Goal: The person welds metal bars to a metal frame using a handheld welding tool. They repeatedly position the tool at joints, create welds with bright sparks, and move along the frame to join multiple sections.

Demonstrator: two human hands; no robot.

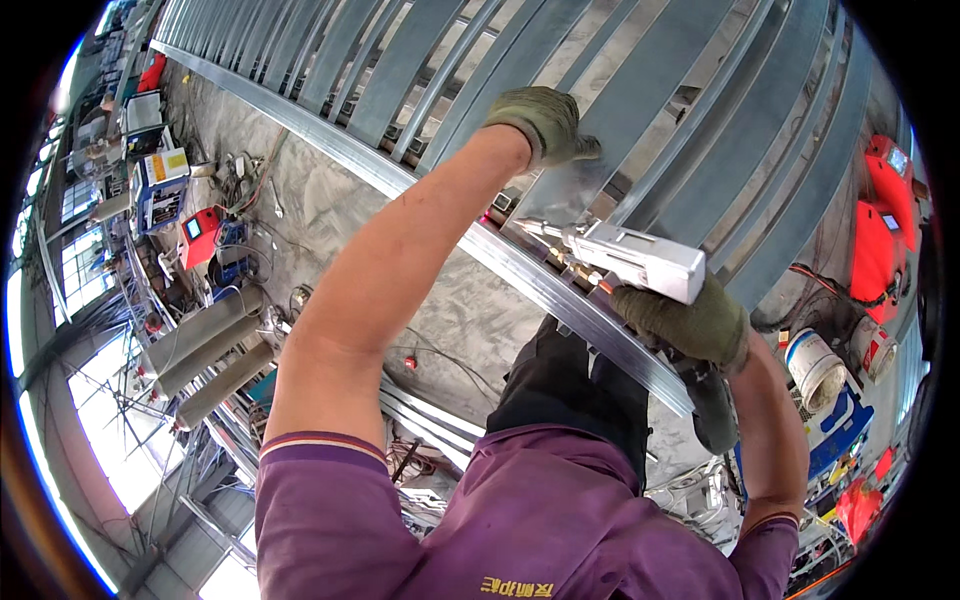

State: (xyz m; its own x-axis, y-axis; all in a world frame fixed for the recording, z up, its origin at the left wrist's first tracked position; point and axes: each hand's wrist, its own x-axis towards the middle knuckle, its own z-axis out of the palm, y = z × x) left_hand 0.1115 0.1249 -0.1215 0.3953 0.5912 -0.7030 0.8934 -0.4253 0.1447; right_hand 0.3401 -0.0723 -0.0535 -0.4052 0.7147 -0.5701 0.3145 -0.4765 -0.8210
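Note:
My right hand (690, 325), in a dark green work glove, grips a handheld welding gun (640, 258) with a pale metal body. Its narrow nozzle points left, close to where a wide grey metal slat (620, 120) meets a long shiny rail (535, 280). My left hand (540, 125), gloved the same way, rests on the slats further from me. Its fingers curl down over a slat edge and are partly hidden, while the thumb reaches to the right. A thick dark hose (710, 410) hangs below the gun.
Parallel slats and narrow bars form a large frame along the far side. Red machines (880, 250) and a white bucket (815, 370) stand at right. On the left are a blue-and-white machine (160, 185), a red unit (200, 235) and grey cylinders (205, 330). Cables cross the concrete floor (320, 215).

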